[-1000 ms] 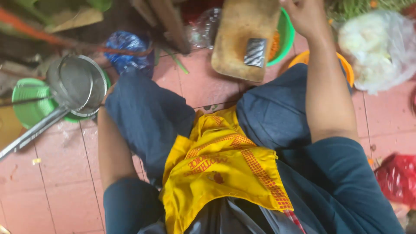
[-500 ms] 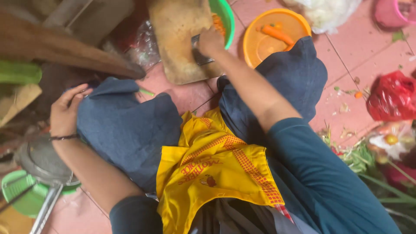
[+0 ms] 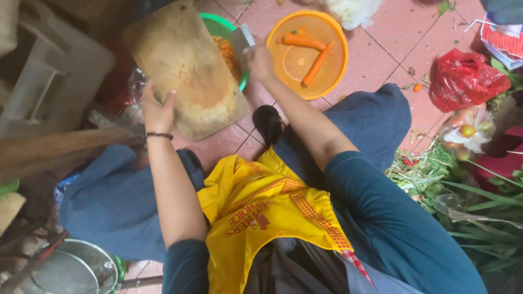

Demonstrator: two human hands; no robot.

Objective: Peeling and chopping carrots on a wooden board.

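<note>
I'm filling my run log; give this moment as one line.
left hand: grips cutting board edge | right hand: holds cleaver over green bowl | orange basket: two carrots

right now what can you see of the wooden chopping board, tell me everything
The chopping board is a thick, worn slab of pale wood with rounded corners, its top stained darker and scuffed in the middle. It looks tilted, its far right edge lying over a green bowl of grated orange pieces, its near end toward the pink tiled floor. The left hand grips its near left edge. The right hand holds a metal grater just off its right side.
</note>
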